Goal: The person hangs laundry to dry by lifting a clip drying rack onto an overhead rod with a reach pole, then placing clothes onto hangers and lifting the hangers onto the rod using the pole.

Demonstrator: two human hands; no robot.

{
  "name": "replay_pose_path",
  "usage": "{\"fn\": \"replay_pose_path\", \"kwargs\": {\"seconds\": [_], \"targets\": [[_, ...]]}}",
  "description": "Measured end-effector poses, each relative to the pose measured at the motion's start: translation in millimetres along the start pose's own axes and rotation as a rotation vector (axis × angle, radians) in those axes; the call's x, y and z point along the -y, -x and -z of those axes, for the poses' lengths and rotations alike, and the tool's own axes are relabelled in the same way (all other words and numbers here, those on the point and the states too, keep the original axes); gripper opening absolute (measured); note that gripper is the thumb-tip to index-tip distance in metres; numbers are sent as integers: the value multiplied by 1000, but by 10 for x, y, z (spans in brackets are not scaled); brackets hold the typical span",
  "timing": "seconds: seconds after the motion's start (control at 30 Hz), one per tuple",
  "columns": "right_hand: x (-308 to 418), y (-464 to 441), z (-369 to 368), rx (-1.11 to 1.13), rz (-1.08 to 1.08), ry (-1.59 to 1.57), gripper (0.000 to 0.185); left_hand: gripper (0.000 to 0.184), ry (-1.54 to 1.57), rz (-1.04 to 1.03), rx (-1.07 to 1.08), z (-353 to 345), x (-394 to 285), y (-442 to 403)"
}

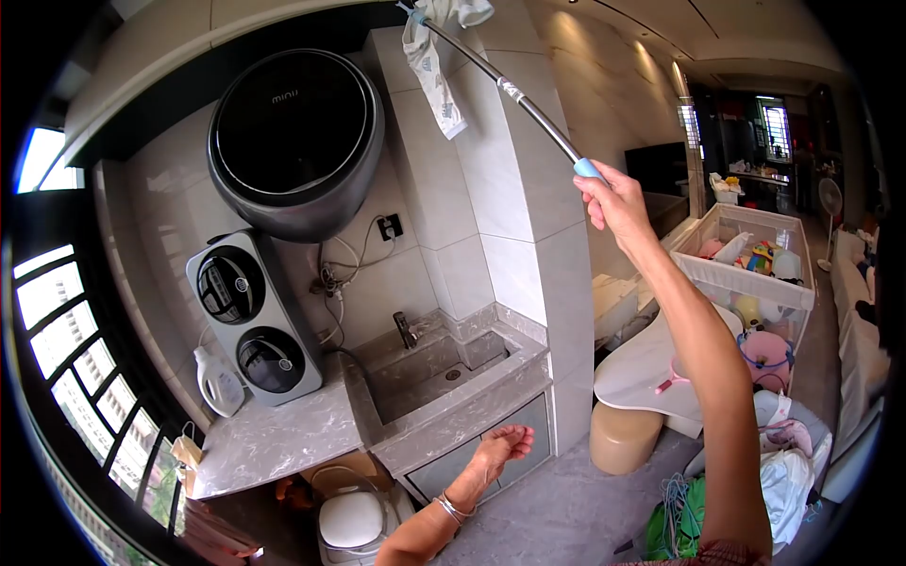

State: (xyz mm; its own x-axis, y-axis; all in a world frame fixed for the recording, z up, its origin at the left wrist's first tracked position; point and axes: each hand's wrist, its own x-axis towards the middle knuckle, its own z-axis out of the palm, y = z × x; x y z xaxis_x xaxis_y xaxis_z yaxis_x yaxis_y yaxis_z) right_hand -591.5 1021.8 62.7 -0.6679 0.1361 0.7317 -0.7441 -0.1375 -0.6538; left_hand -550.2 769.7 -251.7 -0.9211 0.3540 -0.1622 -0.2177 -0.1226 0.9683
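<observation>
My right hand [615, 200], raised at the upper right, is wrapped around the light-blue grip of a metal clothes pole [540, 117]. The pole slants up and left to a light-blue end at the top of the view. A white printed garment [434, 87] hangs there, partly cut off by the view's edge; how it is attached to the pole is unclear. Lower down, my left hand [504, 449] is held in front of the sink cabinet, fingers curled together with nothing visible in them. A bracelet circles that wrist.
A stone sink [453, 375] with a dark tap is set in the counter [274, 443]. Above are a round wall-mounted washer [293, 127] and a two-door machine [253, 316]. A white bottle [219, 382] stands beside it. Right: white table [642, 373], stool [623, 439], toy-filled playpen [746, 274].
</observation>
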Motion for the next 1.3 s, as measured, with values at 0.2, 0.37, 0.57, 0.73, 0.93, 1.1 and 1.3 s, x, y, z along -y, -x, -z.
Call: {"fn": "replay_pose_path", "kwargs": {"seconds": [0.2,0.37,0.57,0.73,0.93,1.1,1.3], "targets": [[-18,-133,95,106,-177,-288,19,19,14,-1,-22,59,-6,36],[-624,597,342,241,-331,-640,37,18,78,-1,-22,32,103,-25],[-1314,2786,326,244,-614,291,34,15,-8,145,132,-201,438,-327],[-944,3930,604,122,-707,417,42,16,-20,230,166,-892,768,-472],[-422,4745,1459,-212,-709,512,31,22,-210,263,509,-1980,1146,-395],[132,5158,2431,-907,-851,768,19,25,-449,192,825,-3187,1605,-243],[1003,6382,2984,-1554,-733,554,30,22,-635,-70,838,-4617,2196,-498]]}}
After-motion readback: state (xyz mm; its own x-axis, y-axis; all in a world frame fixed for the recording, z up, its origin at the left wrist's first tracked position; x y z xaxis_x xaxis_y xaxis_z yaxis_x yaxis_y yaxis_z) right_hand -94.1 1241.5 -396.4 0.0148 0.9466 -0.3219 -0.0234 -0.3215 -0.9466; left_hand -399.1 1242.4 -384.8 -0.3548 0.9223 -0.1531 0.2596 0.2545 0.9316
